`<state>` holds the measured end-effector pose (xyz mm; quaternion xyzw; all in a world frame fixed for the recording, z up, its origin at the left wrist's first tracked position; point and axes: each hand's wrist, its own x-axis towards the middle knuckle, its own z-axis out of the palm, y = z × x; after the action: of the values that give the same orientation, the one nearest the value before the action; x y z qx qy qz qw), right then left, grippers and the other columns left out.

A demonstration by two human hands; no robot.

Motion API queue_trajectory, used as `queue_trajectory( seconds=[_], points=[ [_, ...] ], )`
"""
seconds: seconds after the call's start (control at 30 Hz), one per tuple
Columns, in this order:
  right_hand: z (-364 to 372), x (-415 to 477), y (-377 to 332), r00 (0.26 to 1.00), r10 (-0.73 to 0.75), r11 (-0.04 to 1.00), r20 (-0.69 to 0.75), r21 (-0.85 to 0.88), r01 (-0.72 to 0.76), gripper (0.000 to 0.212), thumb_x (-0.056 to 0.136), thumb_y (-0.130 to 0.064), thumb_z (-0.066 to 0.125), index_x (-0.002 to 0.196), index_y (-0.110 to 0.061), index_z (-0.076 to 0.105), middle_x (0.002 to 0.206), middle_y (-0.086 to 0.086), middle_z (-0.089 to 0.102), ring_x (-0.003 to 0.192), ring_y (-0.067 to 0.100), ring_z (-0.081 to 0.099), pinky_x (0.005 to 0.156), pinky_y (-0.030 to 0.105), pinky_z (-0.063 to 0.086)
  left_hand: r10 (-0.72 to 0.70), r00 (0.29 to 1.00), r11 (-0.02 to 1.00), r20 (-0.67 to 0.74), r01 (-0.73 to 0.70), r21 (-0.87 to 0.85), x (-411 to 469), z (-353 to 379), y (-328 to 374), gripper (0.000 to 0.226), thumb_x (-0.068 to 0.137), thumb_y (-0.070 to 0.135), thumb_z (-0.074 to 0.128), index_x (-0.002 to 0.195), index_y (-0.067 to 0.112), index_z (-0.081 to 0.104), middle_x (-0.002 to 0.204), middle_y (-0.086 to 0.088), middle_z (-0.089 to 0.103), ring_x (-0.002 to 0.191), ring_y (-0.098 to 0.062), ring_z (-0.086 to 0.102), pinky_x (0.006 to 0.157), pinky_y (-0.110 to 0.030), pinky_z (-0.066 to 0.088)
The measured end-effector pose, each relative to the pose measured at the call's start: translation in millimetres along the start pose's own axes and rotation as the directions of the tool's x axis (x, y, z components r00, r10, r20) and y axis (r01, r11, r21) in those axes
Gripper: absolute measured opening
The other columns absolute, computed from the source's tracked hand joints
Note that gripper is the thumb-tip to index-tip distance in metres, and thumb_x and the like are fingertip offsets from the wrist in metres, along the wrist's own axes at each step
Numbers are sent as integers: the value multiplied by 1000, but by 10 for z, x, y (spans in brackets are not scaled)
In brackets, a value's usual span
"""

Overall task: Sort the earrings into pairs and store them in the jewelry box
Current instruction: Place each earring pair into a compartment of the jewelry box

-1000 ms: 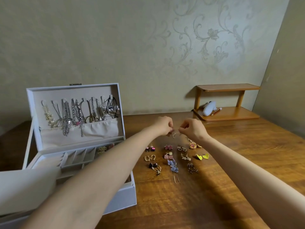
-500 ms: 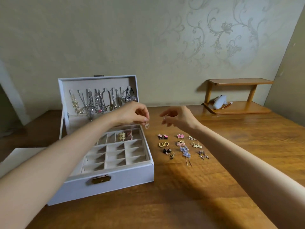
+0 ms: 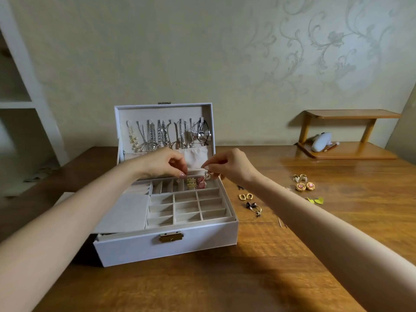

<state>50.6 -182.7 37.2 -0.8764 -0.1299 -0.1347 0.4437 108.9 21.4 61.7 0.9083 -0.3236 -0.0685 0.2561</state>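
Both hands have swung from the bench (image 3: 225, 278) to centre frame, over the back row of the jewelry box (image 3: 166, 246). The right hand (image 3: 231, 168) pinches a small silvery earring (image 3: 207, 175) beside 2 stored pairs (image 3: 195, 183). The left hand (image 3: 165, 164) is curled; holding what, I cannot tell. This pair looks nearly stored.

Jewelry box (image 3: 166, 244): we see it open on the table (image 3: 247, 278), lid upright, necklaces (image 3: 166, 136) hanging inside the lid.
Left hand (image 3: 162, 163): over the box's far row, fingertips pinched together; we cannot tell whether they hold anything.
Right hand (image 3: 229, 165): pinches a small earring (image 3: 207, 175) above the far right compartments.
Stored: gold earrings (image 3: 191, 183) and pink earrings (image 3: 201, 183), side by side in the far row.
Right of the box: gold hoops (image 3: 245, 196), dark bow pair (image 3: 253, 206), round pink pair (image 3: 305, 186).
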Motion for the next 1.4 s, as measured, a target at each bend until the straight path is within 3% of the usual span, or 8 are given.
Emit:
queue_trajectory(
  seconds=[0.2, 0.4, 0.5, 0.63, 0.8, 1.0, 1.17, 1.4],
  points=[
    [52, 15, -31, 1000, -10, 1000, -1, 2, 10, 11, 81, -8, 69, 90, -9, 75, 73, 4, 69, 55, 4, 61, 52, 8, 45, 1, 999, 998, -46, -4, -64, 20, 23, -71, 18, 75, -4, 70, 83, 11, 65, 79, 14, 64, 69, 7, 61, 67, -6, 44],
    [99, 53, 65, 999, 9, 1000, -42, -16, -10, 10, 78, -11, 72, 87, -11, 76, 71, 6, 70, 64, 11, 62, 65, 26, 52, 34, 996, 997, -81, -39, -67, 17, 24, -71, 22, 77, -2, 69, 78, 19, 62, 84, 5, 65, 83, -10, 61, 78, -14, 46],
    [101, 35, 101, 999, 44, 996, -29, 84, -42, 10, 80, -7, 70, 88, -6, 75, 68, 7, 69, 57, 9, 62, 55, 15, 48, 40, 997, 997, -66, -44, -66, 12, 27, -91, 22, 77, -4, 68, 82, 17, 62, 90, 1, 66, 91, -15, 63, 86, -22, 48],
    [100, 35, 124, 997, 68, 987, -21, 148, -64, 11, 81, -4, 68, 90, -2, 74, 67, 5, 69, 56, 7, 64, 53, 12, 48, 21, 1000, 994, -20, -23, -108, 8, 41, -98, 25, 77, -8, 66, 86, 14, 60, 91, -2, 65, 80, -3, 65, 76, -16, 53],
    [128, 25, 138, 998, 62, 987, -30, 148, -57, 10, 80, -4, 68, 89, -1, 73, 71, 12, 70, 60, 11, 64, 54, 10, 46, -30, 999, 996, -29, 27, -80, 13, 90, -128, 29, 75, -10, 67, 84, 15, 56, 86, 0, 63, 81, -9, 64, 71, -14, 54],
    [131, 25, 144, 998, 52, 989, -33, 142, -47, 11, 81, -4, 68, 90, -1, 73, 74, 12, 71, 61, 12, 65, 56, 11, 48, 3, 991, 999, -137, 5, 54, 6, 129, -112, 18, 73, -3, 72, 80, 12, 64, 82, 9, 59, 77, 0, 55, 68, -3, 42],
    [129, 18, 136, 998, 47, 989, -34, 140, -42, 10, 81, -5, 68, 89, -2, 73, 76, 14, 71, 63, 13, 66, 59, 12, 52, 44, 988, 975, -148, -10, 221, 30, 175, -71, 9, 76, 8, 72, 84, 11, 69, 85, 7, 54, 84, -8, 50, 80, -20, 37],
    [133, 11, 134, 998, 47, 989, -36, 143, -41, 10, 81, -5, 68, 90, -2, 73, 74, 12, 70, 62, 12, 66, 57, 10, 49, 95, 968, 947, -232, -15, 322, 7, 308, -108, 9, 81, 16, 69, 89, 13, 73, 93, 2, 53, 89, -11, 45, 77, -22, 32]
  ],
)
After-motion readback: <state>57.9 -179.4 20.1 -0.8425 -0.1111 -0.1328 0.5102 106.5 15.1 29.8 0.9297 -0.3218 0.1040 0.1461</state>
